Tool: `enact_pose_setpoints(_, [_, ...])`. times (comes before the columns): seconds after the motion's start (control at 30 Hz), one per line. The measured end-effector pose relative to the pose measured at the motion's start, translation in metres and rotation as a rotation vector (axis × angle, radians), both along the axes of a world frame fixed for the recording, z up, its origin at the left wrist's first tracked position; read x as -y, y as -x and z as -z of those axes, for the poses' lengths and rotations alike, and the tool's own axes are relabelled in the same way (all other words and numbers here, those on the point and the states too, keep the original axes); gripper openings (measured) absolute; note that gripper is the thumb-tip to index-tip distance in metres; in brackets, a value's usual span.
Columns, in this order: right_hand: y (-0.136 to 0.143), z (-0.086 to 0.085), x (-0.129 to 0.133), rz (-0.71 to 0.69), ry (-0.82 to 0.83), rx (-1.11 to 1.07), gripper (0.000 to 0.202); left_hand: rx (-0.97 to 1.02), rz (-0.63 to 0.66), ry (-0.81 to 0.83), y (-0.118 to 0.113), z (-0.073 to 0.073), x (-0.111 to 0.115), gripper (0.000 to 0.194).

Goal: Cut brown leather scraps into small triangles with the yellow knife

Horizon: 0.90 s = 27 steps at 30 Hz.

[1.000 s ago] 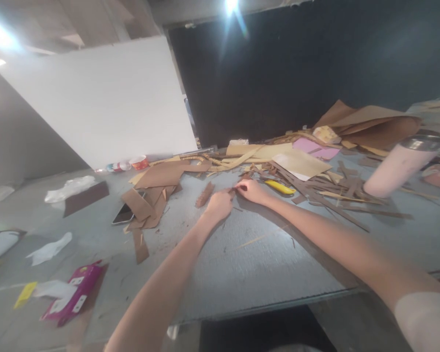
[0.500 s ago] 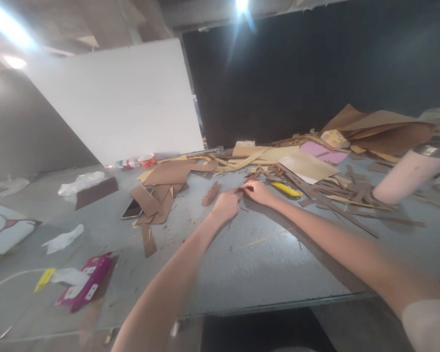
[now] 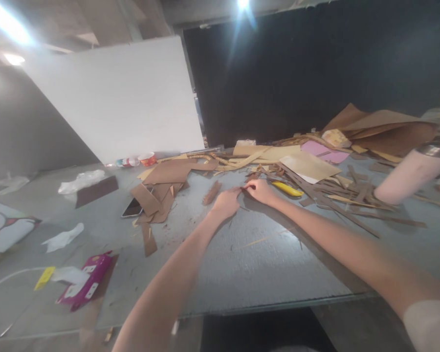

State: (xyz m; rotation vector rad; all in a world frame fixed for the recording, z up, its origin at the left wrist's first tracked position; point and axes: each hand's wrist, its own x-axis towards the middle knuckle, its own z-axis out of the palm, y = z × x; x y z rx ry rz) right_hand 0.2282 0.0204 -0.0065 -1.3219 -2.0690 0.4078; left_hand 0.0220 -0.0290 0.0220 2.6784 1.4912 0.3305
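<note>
My left hand (image 3: 227,203) and my right hand (image 3: 260,190) meet low over the middle of the grey table (image 3: 242,274). Between their fingertips is a small dark-brown piece (image 3: 243,188), mostly covered by the fingers. My right thumb and forefinger pinch it, while the fingers of my left hand are closed at its other end. Just left of my left hand lies a small bundle of brown strips (image 3: 211,193). A yellow-handled tool, perhaps a cutter (image 3: 288,189), rests to the right of my right hand.
Brown sheets (image 3: 165,195) partly cover a phone (image 3: 132,208) on the left. Many brown strips (image 3: 330,200) spread rightwards towards a pink bottle (image 3: 412,176). A magenta packet (image 3: 90,281) sits at the front left. A white panel (image 3: 121,98) stands behind.
My right fingers have shifted slightly around the small brown piece, their pinch showing a wider loop. Both hands stay in nearly the same place; other things have not moved.
</note>
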Motion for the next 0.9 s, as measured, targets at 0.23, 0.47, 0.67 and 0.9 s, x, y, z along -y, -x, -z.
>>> enact_pose_setpoints(0.23, [-0.0004,-0.0028,0.0011,-0.021,0.048,-0.025,0.035,0.005,0.025,-0.023,-0.0001,0.0056,-0.0020,0.058])
enact_pose_setpoints(0.47, [0.0030,-0.0023,-0.0033,0.044,0.042,0.007,0.029,0.013,0.034,-0.046,-0.0006,0.0071,-0.0006,0.055])
enact_pose_setpoints(0.67, [0.0072,0.0015,0.0007,0.051,-0.045,0.078,0.016,0.070,-0.021,-0.039,-0.0021,0.0049,0.0029,0.054])
enact_pose_setpoints(0.9, [0.0071,-0.0012,0.0036,-0.005,-0.127,0.162,0.017,0.090,-0.008,-0.022,0.0025,0.0063,-0.0014,0.052])
